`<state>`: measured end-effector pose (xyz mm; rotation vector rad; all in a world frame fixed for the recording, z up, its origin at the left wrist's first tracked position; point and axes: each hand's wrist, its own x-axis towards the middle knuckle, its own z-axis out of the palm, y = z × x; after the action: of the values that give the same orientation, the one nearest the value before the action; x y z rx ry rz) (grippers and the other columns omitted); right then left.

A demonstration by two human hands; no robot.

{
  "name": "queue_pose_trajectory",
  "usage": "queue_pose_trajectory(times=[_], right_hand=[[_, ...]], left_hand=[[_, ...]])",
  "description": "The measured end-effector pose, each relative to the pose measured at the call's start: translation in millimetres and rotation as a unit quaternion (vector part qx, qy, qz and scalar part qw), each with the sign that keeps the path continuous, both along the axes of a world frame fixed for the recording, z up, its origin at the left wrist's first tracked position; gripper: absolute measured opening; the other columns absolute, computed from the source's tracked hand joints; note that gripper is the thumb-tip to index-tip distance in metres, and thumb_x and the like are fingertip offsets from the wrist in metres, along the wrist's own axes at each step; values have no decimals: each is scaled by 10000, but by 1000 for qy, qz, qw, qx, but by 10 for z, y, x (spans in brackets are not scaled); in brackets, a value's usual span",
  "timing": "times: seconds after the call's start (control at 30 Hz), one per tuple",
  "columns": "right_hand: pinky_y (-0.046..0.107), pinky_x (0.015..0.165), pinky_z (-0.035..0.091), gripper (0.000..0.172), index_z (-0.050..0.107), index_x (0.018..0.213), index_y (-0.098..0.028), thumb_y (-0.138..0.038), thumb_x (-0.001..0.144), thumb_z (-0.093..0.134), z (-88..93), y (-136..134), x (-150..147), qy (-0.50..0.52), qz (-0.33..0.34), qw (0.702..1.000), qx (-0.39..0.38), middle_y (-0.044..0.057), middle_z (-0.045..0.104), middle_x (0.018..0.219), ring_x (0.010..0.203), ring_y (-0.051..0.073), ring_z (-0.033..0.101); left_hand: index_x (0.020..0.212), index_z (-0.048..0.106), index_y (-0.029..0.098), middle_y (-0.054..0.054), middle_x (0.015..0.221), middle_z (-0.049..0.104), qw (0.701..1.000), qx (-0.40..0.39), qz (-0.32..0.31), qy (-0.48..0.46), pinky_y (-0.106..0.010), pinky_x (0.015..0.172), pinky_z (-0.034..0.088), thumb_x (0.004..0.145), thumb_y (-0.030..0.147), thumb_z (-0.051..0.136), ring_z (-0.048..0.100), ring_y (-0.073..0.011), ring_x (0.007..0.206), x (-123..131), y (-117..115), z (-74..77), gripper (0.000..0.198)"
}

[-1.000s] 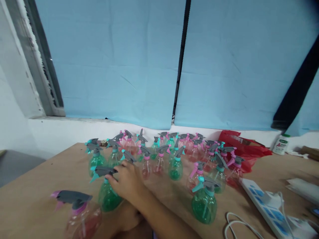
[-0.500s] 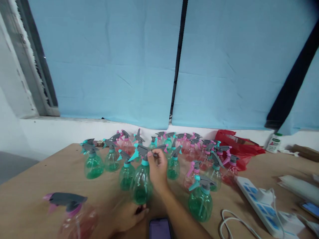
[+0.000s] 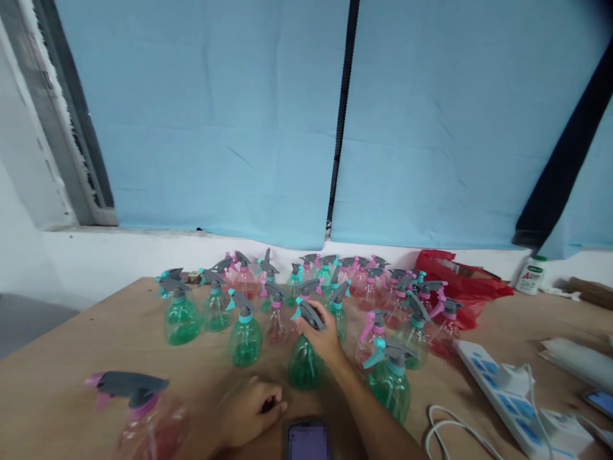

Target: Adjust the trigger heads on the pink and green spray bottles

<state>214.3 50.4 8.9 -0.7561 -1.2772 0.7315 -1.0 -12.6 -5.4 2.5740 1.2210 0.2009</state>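
The right hand (image 3: 326, 335) grips the held bottle (image 3: 305, 365), green and roughly upright, by its grey spray head, thumb and fingers pinching around it. Left of that bottle and closer to the viewer, the left hand (image 3: 249, 412) has its fingers curled inward. The table (image 3: 71, 358) stretches left of the held bottle to a slanting edge, with a pink bottle (image 3: 153, 429) at the front. To the held bottle's right, a power strip (image 3: 500, 397) and a cable (image 3: 460, 420) narrow the room. Behind it, crowded bottles (image 3: 368, 295) reach back near the wall (image 3: 119, 252).

The right hand covers part of the spray head. Whether the held bottle's base touches the table, or the blurred left hand holds anything, cannot be told. Nearer than the held bottle, a phone (image 3: 308, 442) is cut off below, as is the pink bottle; the crowded bottles overlap.
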Motion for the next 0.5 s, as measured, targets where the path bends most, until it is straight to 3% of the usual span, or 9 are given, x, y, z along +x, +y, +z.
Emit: queue_pose_trajectory(times=[0.17,0.27,0.5], right_hand=[[286,644,514,193,743,957,-224,-307,787,703,107,-6,80,-30,165,985,-39,-4,684,742,616,149,580],[308,688,531,205,742,901,-232,-232,730,630,192,-44,89,-29,239,969,-60,-2,723,778,606,153,620],[298,628,503,142,692,725,-207,-270,648,591,202,-107,70,0,224,968,-112,6,681,649,569,167,618]], left_hand=[[774,616,215,27,715,663,1000,-14,-16,4,-281,599,274,1025,469,489,563,-136,668,-10,24,-28,379],[788,619,218,18,738,670,1000,1,-14,0,-281,615,284,1025,467,489,579,-149,704,-14,31,-70,368],[762,605,214,34,697,642,1000,-19,-8,-5,-281,603,277,1017,455,500,560,-140,670,4,4,-6,367]])
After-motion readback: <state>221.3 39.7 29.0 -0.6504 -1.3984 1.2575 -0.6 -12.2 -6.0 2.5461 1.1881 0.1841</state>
